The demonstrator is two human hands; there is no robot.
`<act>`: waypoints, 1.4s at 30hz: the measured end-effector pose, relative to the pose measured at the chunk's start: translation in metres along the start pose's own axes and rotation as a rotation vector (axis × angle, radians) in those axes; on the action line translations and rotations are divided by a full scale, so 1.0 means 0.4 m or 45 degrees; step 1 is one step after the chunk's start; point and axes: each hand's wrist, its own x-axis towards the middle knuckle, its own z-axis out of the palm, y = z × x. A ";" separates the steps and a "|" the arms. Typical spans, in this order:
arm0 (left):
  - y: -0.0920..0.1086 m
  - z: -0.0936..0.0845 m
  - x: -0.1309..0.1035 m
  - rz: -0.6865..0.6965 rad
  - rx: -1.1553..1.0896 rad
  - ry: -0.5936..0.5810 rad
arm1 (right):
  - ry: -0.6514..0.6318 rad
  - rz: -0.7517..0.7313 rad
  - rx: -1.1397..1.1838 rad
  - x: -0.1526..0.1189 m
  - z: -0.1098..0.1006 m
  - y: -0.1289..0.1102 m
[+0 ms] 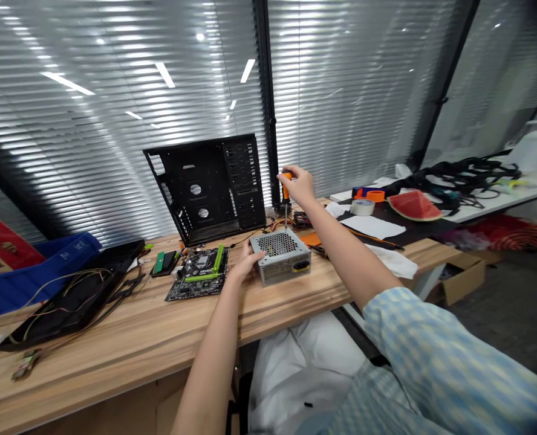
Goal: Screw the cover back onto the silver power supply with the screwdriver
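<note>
A grey metal computer power supply (pixel 286 270) sits on the wooden table, its perforated grille facing up and its socket side toward me. My left hand (pixel 245 264) grips its left side, thumb on the top edge. In my right hand (pixel 299 184) is an orange and black screwdriver (pixel 286 192), held upright by the handle with closed fingers. The shaft points down to the far edge of the power supply's top; whether the tip sits in a screw is too small to tell. Just left lies a motherboard (pixel 200 275) with lime-green slots.
An open black computer case (pixel 209 187) stands behind, by the blinds. On the left are a blue bin (pixel 32 278) and a black panel with cables (pixel 78 290). Tape rolls (pixel 363 207), papers and a watermelon-slice-shaped object (pixel 414 205) lie right. The table's front edge (pixel 159 376) is near my lap.
</note>
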 end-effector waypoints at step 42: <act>-0.017 -0.007 0.011 0.016 0.009 0.010 | 0.132 -0.177 -0.094 -0.030 -0.004 0.000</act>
